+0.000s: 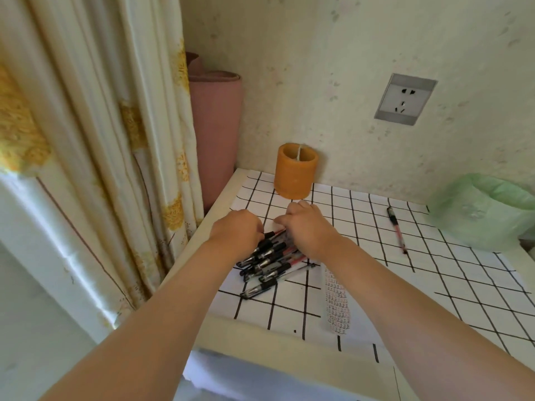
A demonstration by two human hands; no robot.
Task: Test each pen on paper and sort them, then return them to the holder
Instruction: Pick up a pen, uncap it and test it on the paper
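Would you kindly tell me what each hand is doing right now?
Left hand: grips the pen bundle.
Right hand: grips the pen bundle too.

This looked like a room in a home, with a small writing corner. At nine o'clock hung a cream fabric curtain [86, 134] printed with yellow flowers, and at eleven o'clock a rolled pink mat [215, 134] stood upright in the corner. The speckled cream wall [318, 53] carried a white-and-grey plastic socket [405, 99] at one o'clock. The bench [434, 273], covered in white sheeting with a black grid, bore an orange cylindrical holder [295, 170] at twelve o'clock, black-capped clear plastic pens [269, 261] and, at three o'clock, a pale green plastic bag [483, 212].
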